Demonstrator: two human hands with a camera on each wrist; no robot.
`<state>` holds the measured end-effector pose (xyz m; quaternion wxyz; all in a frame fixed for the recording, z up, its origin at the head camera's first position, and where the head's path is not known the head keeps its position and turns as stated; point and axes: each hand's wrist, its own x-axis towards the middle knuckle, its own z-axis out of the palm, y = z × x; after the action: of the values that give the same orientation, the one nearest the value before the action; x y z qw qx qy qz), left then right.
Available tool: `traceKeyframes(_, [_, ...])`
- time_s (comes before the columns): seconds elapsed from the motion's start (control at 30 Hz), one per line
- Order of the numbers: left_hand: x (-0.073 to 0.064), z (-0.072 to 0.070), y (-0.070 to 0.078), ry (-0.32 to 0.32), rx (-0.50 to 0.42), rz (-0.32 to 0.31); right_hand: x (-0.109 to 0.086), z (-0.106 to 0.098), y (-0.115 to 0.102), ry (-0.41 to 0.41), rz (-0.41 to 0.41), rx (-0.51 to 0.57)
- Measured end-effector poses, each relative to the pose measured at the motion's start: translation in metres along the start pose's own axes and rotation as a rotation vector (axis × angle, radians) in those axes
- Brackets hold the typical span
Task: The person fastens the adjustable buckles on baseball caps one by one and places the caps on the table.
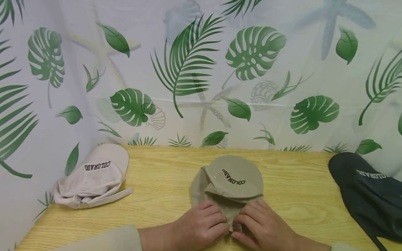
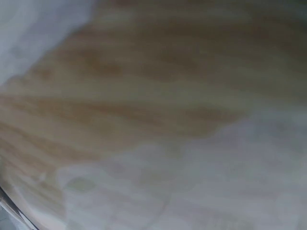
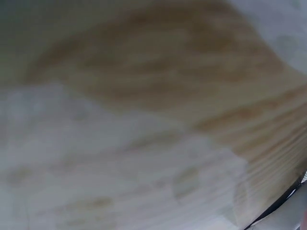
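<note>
An olive-beige baseball cap [image 1: 233, 177] with dark COLORADO lettering lies on the table at the centre of the head view, its fabric folded and crumpled. At its near edge my left hand [image 1: 205, 223] pinches the cap's back part with curled fingers. Close beside it, my right hand [image 1: 263, 225] also pinches the near edge, thumb below and fingers above. The two hands almost meet, and they hide what exactly lies between the fingertips. Both wrist views are blurred and show neither hand nor cap.
A pale pinkish cap [image 1: 97, 177] with its strap outward lies at the left. To the right a black cap [image 1: 370, 191] runs past the frame edge. Behind the wooden table [image 1: 163, 170] hangs a white leaf-patterned cloth [image 1: 201, 69], which also covers the left side.
</note>
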<state>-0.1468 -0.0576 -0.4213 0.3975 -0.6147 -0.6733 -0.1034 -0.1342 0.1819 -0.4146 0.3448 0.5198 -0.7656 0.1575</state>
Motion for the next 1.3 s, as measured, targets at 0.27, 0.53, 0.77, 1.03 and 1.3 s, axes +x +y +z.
traceKeyframes(0.27, [0.0013, 0.0016, -0.0013, 0.018, 0.012, 0.024, -0.0004, -0.0011, -0.0005, 0.002, -0.01, 0.002])
traceKeyframes(0.53, [0.0026, 0.0026, 0.0017, 0.007, 0.005, -0.031, 0.0013, 0.0009, 0.0001, 0.042, -0.037, -0.006])
traceKeyframes(0.77, [0.0002, 0.0049, 0.0041, -0.062, 0.075, -0.173, 0.001, 0.002, 0.0016, 0.041, -0.035, -0.004])
traceKeyframes(1.03, [-0.0013, 0.0018, 0.0014, -0.048, 0.088, -0.144, 0.0012, 0.0014, 0.002, 0.045, -0.025, -0.001])
traceKeyframes(1.3, [-0.0013, 0.0022, 0.001, -0.051, 0.098, -0.137, -0.0001, -0.0005, 0.0019, 0.044, -0.016, -0.018])
